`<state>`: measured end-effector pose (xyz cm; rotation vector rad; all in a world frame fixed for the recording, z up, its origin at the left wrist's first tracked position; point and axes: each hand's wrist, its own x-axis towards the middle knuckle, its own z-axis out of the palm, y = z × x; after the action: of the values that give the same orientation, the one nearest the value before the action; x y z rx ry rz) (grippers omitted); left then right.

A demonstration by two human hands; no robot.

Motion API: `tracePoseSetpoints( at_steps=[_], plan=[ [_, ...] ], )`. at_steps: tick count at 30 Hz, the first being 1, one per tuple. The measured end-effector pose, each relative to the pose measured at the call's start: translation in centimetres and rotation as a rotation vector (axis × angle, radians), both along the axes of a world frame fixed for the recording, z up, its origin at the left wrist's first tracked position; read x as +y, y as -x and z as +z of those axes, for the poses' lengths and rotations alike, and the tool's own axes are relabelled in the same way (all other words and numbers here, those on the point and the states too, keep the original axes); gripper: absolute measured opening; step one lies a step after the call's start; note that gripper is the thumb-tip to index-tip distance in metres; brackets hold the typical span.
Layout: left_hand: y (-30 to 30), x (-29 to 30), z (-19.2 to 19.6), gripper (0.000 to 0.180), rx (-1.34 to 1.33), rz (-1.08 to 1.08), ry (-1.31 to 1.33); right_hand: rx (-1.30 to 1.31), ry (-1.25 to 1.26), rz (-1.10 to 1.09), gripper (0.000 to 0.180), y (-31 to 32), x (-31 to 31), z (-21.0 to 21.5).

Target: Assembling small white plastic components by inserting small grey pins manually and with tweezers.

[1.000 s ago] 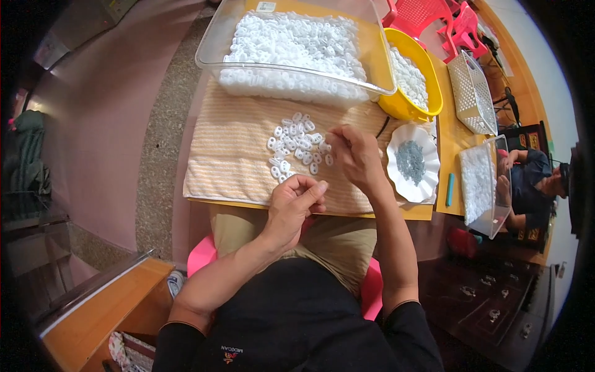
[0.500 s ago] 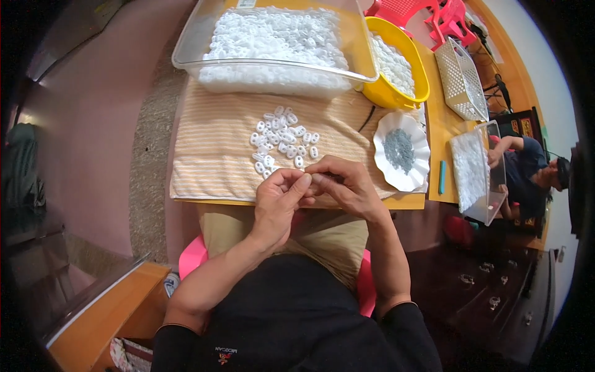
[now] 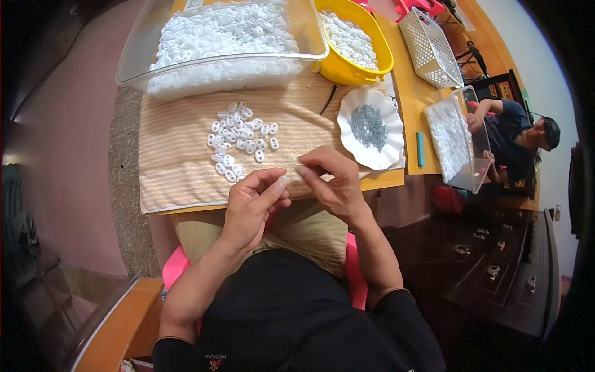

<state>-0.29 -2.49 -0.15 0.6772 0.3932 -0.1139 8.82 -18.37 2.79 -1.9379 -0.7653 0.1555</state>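
Both hands are raised over the towel's near edge, their fingertips a short gap apart. My left hand (image 3: 251, 201) is closed in a pinch, thumb against the fingers; something small and pale may show at the thumb tip, too small to name. My right hand (image 3: 334, 186) also pinches, thumb and forefinger nearly together, and what it holds cannot be made out. Just beyond them lies a loose pile of small white oval plastic pieces with two holes (image 3: 245, 130). Right of the pile stands a white scalloped dish (image 3: 393, 146) holding tiny grey bits (image 3: 370, 126).
A striped towel (image 3: 167, 180) covers the table. At the back are a clear bin (image 3: 133, 71) of white pieces and a yellow basin (image 3: 383, 53). To the right are a white perforated basket (image 3: 431, 53), a teal stick (image 3: 421, 149) and another person (image 3: 517, 133) beside a clear box (image 3: 477, 177).
My hands, which met at the fingertips, have drawn apart. The view has shifted, so the table's things sit further left in the picture.
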Motion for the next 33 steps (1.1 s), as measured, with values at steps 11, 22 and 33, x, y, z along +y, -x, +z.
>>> tracePoseSetpoints(
  at_steps=[11, 22, 33],
  plan=[
    [0.0, -0.1, -0.2, 0.016, -0.04, -0.015, -0.029, -0.575, 0.625, -0.346, 0.027, -1.9, -7.0, 0.7],
    [0.1, -0.3, 0.0, 0.016, -0.02, -0.021, -0.032, -0.552, 0.719, -0.331, 0.036, -2.5, -8.2, -0.5],
    [0.1, -0.3, -0.1, 0.017, -0.015, -0.021, -0.033, -0.561, 0.704, -0.314, 0.044, -3.2, -7.9, -0.5]
  ],
)
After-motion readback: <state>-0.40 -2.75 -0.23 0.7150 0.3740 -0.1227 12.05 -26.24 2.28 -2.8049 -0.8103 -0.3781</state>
